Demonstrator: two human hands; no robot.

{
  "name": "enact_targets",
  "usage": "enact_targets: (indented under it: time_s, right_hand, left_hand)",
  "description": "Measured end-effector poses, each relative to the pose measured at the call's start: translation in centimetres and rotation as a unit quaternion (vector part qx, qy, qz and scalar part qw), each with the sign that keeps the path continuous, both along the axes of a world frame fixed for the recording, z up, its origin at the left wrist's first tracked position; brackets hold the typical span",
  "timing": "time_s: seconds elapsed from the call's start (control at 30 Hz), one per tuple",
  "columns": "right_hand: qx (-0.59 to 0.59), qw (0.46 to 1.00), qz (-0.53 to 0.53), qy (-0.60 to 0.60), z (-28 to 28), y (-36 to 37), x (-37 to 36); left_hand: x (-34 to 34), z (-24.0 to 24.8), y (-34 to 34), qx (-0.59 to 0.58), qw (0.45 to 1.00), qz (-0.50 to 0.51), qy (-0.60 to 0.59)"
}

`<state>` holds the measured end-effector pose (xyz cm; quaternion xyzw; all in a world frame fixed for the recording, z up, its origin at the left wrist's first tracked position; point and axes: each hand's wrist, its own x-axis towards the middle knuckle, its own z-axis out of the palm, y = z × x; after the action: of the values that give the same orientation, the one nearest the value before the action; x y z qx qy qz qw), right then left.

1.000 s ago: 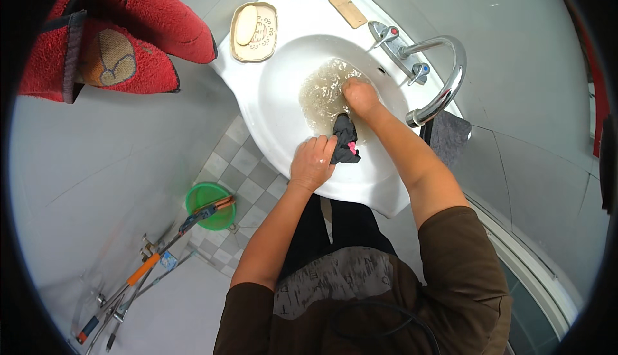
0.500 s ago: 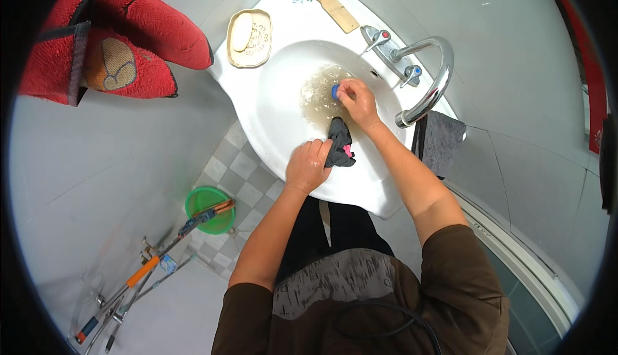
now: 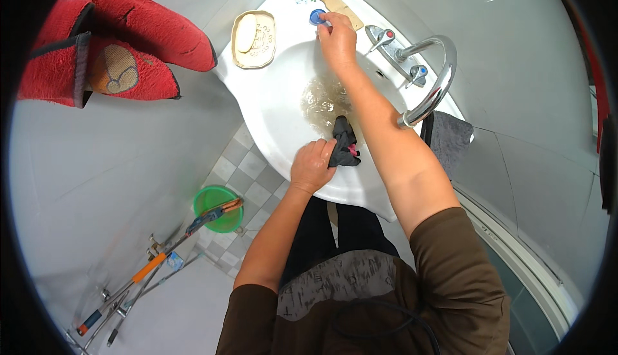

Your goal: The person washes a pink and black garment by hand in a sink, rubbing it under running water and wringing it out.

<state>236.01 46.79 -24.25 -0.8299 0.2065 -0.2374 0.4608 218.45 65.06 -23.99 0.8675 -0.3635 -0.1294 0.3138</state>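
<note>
My left hand is closed on a small dark grey cloth with a pink patch, pressing it against the front inner side of the white sink. The cloth's far end reaches the murky, foamy water at the bottom. My right hand is at the back rim of the sink, its fingers pinched at the edge of a small round blue disc, which may be a drain plug. Beside that hand lies a wooden-handled brush with blue bristles.
A soap dish with a pale soap bar sits on the left rim. The chrome faucet arches over the right side. A grey cloth hangs below it. Red towelling hangs left; a green bucket stands on the floor.
My right hand has moved from the water up to the back rim, carrying the blue disc along. The left hand stays on the dark cloth at the front of the sink.
</note>
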Motion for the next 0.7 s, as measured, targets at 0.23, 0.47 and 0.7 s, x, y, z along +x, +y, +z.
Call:
enact_targets:
  time_s: [0.23,0.47,0.7]
  right_hand:
    - [0.201,0.972,0.02,-0.121,-0.2,0.6,-2.5]
    - [0.237,0.902,0.325,0.157,2.2,-1.1,-16.1]
    - [-0.194,0.913,0.319,0.162,0.7,2.9,-20.3]
  left_hand:
    - [-0.1,-0.1,0.2,-0.012,1.0,0.013,-0.008]
    - [0.3,-0.2,0.7,-0.036,0.999,0.033,-0.023]
    - [3.1,0.0,1.3,-0.043,0.998,-0.013,0.051]
